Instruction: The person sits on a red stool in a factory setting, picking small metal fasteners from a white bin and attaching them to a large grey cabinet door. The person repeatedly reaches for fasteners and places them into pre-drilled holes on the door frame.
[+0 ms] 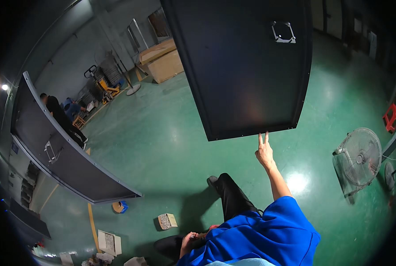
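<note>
One box near the left hand holds bits.

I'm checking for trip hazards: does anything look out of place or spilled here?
The lower left looks untidy: crumpled white material lies loose on the green floor near an open white box. A small open box stands nearer the left hand, its pieces inside. No clear spill or damage shows.
</note>
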The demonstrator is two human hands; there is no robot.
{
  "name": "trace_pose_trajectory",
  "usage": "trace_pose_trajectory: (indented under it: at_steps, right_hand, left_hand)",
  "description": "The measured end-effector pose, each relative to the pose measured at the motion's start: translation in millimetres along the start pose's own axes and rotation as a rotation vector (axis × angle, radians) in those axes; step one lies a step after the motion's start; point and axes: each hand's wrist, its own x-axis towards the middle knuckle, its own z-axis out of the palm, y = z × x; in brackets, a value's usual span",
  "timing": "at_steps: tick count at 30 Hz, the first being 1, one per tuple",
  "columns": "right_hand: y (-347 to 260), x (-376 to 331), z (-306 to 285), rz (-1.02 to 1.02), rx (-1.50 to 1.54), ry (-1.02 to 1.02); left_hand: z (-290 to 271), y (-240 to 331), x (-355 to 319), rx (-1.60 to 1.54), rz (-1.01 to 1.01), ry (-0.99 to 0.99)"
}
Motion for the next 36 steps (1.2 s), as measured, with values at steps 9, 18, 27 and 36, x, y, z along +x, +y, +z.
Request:
trace_pose_trajectory:
  at_steps: [9,18,27,36]
  right_hand:
    - [-20,14,10,-0.112,-0.027,-0.119]
    - [-42,27,38,-0.177,-0.061,-0.191]
    - [-92,-50,95,-0.301,0.036,-0.604]
    - [-151,-191,154,-0.877,-0.53,-0.504]
  left_hand:
    - [15,7,-11,-0.096,-0.022,0.052]
    - [-15,-4,-5,-0.055,0.043,-0.025]
    - [-40,-12,4,-0.226,-0.048,0.05]
    - [-60,-2,-11,-0.353,-0.105,-0.085]
